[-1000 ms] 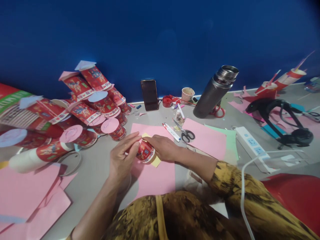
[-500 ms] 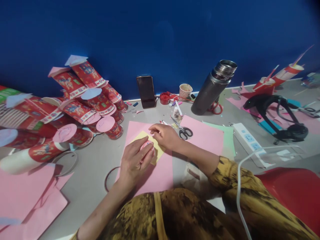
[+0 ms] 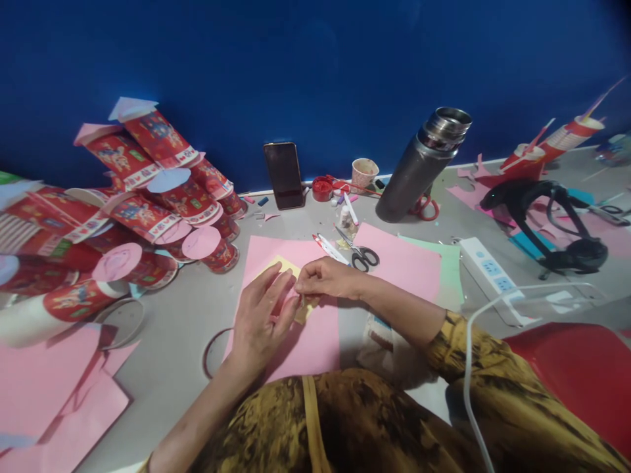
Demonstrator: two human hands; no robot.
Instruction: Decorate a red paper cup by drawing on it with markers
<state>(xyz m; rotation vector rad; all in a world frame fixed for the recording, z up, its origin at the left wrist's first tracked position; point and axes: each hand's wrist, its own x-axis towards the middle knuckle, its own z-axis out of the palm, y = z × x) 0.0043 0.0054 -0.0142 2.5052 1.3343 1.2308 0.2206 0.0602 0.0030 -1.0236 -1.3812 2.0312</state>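
My left hand (image 3: pixel 261 315) curves over a small pink-and-red piece (image 3: pixel 276 309), its fingers bent around it and covering most of it, so I cannot tell its kind. My right hand (image 3: pixel 325 279) has its thumb and fingers pinched together against that piece; whatever it grips is too small to make out. Beneath both hands a yellow paper sheet (image 3: pixel 286 261) lies on a larger pink paper sheet (image 3: pixel 323 348). Black-handled scissors (image 3: pixel 365 257) lie with open blades just beyond my right hand, near red-and-white markers (image 3: pixel 328 244).
Red decorated paper cups (image 3: pixel 162 190) are stacked at the left, above pink sheets (image 3: pixel 44 381). Along the wall stand a phone (image 3: pixel 283 174), a small cup (image 3: pixel 365 173) and a dark thermos (image 3: pixel 419 171). A power strip (image 3: pixel 493 276), white cable (image 3: pixel 468 374) and black head strap (image 3: pixel 547 230) occupy the right.
My right hand has come down and closer to my left hand, its fingers now pinched at the pink-and-red piece. The view has shifted slightly.
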